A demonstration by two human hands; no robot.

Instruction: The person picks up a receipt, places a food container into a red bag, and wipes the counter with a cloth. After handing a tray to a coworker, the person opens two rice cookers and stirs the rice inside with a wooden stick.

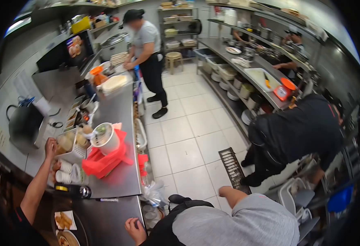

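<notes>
My left hand (135, 231) is at the near right edge of the steel counter (118, 219), low in the frame. Its fingers are apart, with a small dark patch between them, and nothing held can be made out. My right elbow (230, 196) is bent over the floor; the right hand is hidden behind my body. Left of my left hand are a plate of fried food (65, 220) and a round bowl (68, 238). Farther up the counter, a white tub (105, 137) stands on red plastic (102, 160).
Another person's bare arm (39, 180) reaches in from the left near a white basket (74, 151). A co-worker (148, 51) stands farther along the counter. Someone in black (297, 131) bends at the right. Beside them is a floor grate (232, 168). More people work behind the right shelves.
</notes>
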